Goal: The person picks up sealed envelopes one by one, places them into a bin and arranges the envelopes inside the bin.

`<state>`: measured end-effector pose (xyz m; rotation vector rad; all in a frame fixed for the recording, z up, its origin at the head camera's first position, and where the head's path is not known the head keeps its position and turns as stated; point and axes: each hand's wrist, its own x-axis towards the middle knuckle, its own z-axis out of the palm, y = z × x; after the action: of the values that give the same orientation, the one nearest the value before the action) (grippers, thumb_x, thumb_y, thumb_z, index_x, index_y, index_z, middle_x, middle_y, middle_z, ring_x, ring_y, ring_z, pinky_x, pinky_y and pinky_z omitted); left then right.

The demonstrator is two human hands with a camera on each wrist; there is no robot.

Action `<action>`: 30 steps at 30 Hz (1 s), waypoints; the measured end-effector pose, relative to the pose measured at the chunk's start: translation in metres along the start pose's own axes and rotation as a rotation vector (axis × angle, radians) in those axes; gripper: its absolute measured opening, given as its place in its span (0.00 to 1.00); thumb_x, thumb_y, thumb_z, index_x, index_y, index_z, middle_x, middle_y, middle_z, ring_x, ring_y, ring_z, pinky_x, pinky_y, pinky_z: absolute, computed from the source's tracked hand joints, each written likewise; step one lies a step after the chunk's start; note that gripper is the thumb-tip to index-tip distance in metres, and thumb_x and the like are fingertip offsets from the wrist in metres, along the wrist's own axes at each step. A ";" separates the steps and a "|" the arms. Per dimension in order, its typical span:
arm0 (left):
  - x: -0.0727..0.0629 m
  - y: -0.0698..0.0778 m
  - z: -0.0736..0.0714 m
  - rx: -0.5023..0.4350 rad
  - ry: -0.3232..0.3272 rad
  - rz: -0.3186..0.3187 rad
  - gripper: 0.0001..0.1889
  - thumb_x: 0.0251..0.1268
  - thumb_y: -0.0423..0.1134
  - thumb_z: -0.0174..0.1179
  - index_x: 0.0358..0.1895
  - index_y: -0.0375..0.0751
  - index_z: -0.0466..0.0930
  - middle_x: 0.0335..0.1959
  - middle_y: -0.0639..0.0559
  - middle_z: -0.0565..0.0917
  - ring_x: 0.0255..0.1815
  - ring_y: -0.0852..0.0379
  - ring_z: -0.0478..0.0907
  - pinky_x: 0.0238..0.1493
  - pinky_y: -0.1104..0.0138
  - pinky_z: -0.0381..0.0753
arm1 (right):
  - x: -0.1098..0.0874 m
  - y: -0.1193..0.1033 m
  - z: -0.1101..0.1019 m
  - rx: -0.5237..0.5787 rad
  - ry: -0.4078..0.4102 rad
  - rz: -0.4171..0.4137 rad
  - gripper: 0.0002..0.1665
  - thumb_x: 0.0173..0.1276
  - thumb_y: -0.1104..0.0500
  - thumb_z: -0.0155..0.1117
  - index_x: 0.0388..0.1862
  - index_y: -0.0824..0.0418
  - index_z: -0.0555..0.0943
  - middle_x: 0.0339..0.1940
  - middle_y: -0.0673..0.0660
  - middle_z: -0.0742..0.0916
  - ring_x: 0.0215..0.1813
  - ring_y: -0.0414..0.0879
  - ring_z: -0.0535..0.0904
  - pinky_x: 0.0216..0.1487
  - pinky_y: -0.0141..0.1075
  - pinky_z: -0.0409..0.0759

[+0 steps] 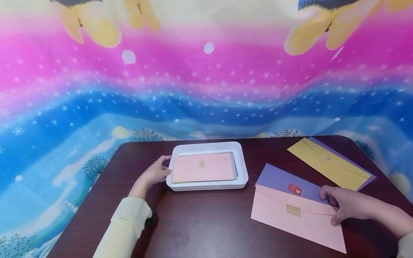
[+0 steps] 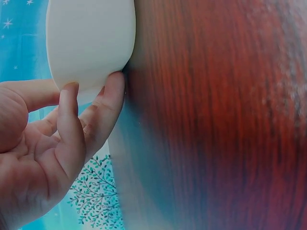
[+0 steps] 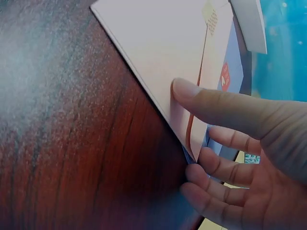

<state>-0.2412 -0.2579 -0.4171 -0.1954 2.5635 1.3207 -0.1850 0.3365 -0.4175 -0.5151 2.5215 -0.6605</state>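
Note:
A white tray point(image 1: 206, 186) holds a small stack topped by a pink envelope point(image 1: 187, 170) with a gold sticker. At the tray's left end, my left hand point(image 1: 156, 172) grips the wall, fingertips point(image 2: 115, 81) against its outside. My right hand point(image 1: 353, 206) pinches the right end of a larger pink envelope point(image 1: 274, 208), which has a patterned gold sticker; the thumb point(image 3: 187, 89) lies across its face and the other fingers sit at its edge. A purple envelope point(image 1: 274, 175) with a red heart sticker lies partly hidden beneath it.
Farther back on the right, a yellow envelope point(image 1: 322, 157) overlaps another purple envelope point(image 1: 371, 176). The dark wooden table point(image 1: 200, 222) ends at a rounded back edge, with a printed cloth point(image 1: 222, 82) hanging behind it.

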 end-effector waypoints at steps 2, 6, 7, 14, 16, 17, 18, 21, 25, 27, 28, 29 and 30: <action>0.000 0.000 0.000 -0.002 0.001 -0.001 0.32 0.77 0.28 0.54 0.79 0.38 0.56 0.58 0.28 0.77 0.50 0.43 0.81 0.48 0.58 0.83 | 0.000 -0.002 0.001 -0.002 0.003 0.021 0.32 0.47 0.64 0.83 0.45 0.61 0.71 0.27 0.52 0.73 0.25 0.41 0.67 0.26 0.33 0.65; -0.001 -0.001 0.001 0.001 0.001 -0.002 0.32 0.77 0.28 0.54 0.79 0.38 0.56 0.58 0.28 0.77 0.50 0.43 0.81 0.47 0.59 0.84 | 0.001 -0.005 0.003 -0.007 0.008 0.046 0.31 0.47 0.64 0.83 0.42 0.59 0.70 0.26 0.52 0.73 0.25 0.41 0.67 0.25 0.33 0.65; -0.001 -0.001 0.001 0.002 0.001 -0.001 0.31 0.77 0.28 0.54 0.79 0.38 0.56 0.58 0.28 0.77 0.49 0.44 0.81 0.46 0.59 0.83 | 0.001 -0.005 0.003 -0.010 0.011 0.048 0.31 0.46 0.64 0.83 0.42 0.59 0.70 0.26 0.52 0.73 0.25 0.41 0.67 0.26 0.33 0.65; 0.000 0.000 -0.001 -0.005 -0.003 0.003 0.31 0.76 0.27 0.54 0.79 0.38 0.56 0.57 0.28 0.78 0.47 0.46 0.81 0.43 0.62 0.83 | -0.002 -0.004 0.003 -0.012 0.001 -0.014 0.27 0.45 0.64 0.81 0.35 0.57 0.70 0.23 0.50 0.72 0.24 0.38 0.65 0.25 0.33 0.62; 0.000 0.000 -0.001 -0.004 -0.003 0.003 0.31 0.77 0.28 0.54 0.79 0.38 0.56 0.57 0.28 0.78 0.47 0.45 0.81 0.44 0.61 0.83 | -0.002 -0.003 0.002 -0.002 -0.011 -0.027 0.26 0.46 0.64 0.80 0.33 0.57 0.70 0.22 0.50 0.72 0.24 0.37 0.65 0.25 0.33 0.62; 0.000 0.000 -0.001 -0.003 -0.003 0.004 0.31 0.77 0.28 0.54 0.79 0.38 0.56 0.57 0.28 0.78 0.47 0.45 0.81 0.44 0.60 0.83 | -0.003 -0.002 0.001 0.006 -0.017 -0.029 0.26 0.46 0.64 0.80 0.33 0.57 0.69 0.22 0.50 0.72 0.24 0.37 0.65 0.25 0.33 0.61; 0.000 0.000 -0.001 -0.002 -0.003 0.004 0.32 0.77 0.28 0.54 0.79 0.38 0.56 0.57 0.28 0.78 0.48 0.45 0.81 0.45 0.60 0.83 | -0.003 -0.002 0.000 0.017 -0.024 -0.024 0.26 0.47 0.64 0.80 0.34 0.57 0.69 0.23 0.50 0.72 0.24 0.37 0.65 0.25 0.33 0.61; 0.001 -0.001 -0.001 -0.010 -0.003 -0.001 0.32 0.76 0.27 0.54 0.79 0.37 0.56 0.57 0.28 0.78 0.48 0.45 0.82 0.46 0.59 0.84 | -0.003 0.001 -0.003 0.084 -0.045 -0.037 0.25 0.50 0.66 0.77 0.35 0.58 0.68 0.25 0.50 0.72 0.26 0.38 0.65 0.26 0.34 0.61; 0.001 -0.002 -0.002 -0.029 -0.007 -0.005 0.32 0.76 0.26 0.54 0.79 0.36 0.55 0.58 0.27 0.77 0.50 0.44 0.82 0.48 0.57 0.84 | -0.003 0.010 -0.007 0.232 -0.093 -0.104 0.21 0.57 0.69 0.72 0.38 0.62 0.67 0.27 0.51 0.74 0.28 0.37 0.66 0.26 0.34 0.61; 0.002 -0.002 -0.002 -0.031 -0.008 -0.006 0.32 0.76 0.26 0.54 0.79 0.36 0.55 0.58 0.27 0.77 0.50 0.44 0.81 0.49 0.57 0.84 | -0.003 0.017 -0.007 0.320 -0.125 -0.157 0.18 0.61 0.71 0.69 0.40 0.64 0.67 0.29 0.51 0.78 0.29 0.36 0.68 0.25 0.34 0.63; 0.002 -0.002 -0.003 -0.030 -0.008 -0.006 0.32 0.76 0.26 0.54 0.79 0.36 0.55 0.58 0.26 0.77 0.51 0.44 0.81 0.49 0.57 0.84 | -0.002 0.020 -0.007 0.356 -0.139 -0.177 0.17 0.64 0.71 0.68 0.41 0.66 0.68 0.30 0.51 0.79 0.29 0.36 0.69 0.24 0.34 0.64; 0.001 -0.002 -0.003 -0.029 -0.008 -0.007 0.32 0.76 0.26 0.54 0.79 0.36 0.55 0.58 0.26 0.77 0.51 0.44 0.81 0.49 0.57 0.84 | -0.001 0.022 -0.008 0.388 -0.151 -0.186 0.15 0.66 0.71 0.67 0.42 0.67 0.69 0.31 0.51 0.81 0.28 0.37 0.71 0.24 0.34 0.65; 0.001 -0.003 -0.004 -0.024 -0.006 -0.006 0.32 0.76 0.26 0.54 0.79 0.36 0.55 0.58 0.27 0.77 0.51 0.44 0.81 0.49 0.57 0.84 | -0.001 0.024 -0.008 0.420 -0.164 -0.191 0.13 0.68 0.71 0.65 0.44 0.68 0.69 0.33 0.51 0.83 0.29 0.37 0.73 0.24 0.33 0.68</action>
<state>-0.2424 -0.2622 -0.4174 -0.2032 2.5415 1.3480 -0.1940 0.3589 -0.4241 -0.6279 2.1160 -1.1360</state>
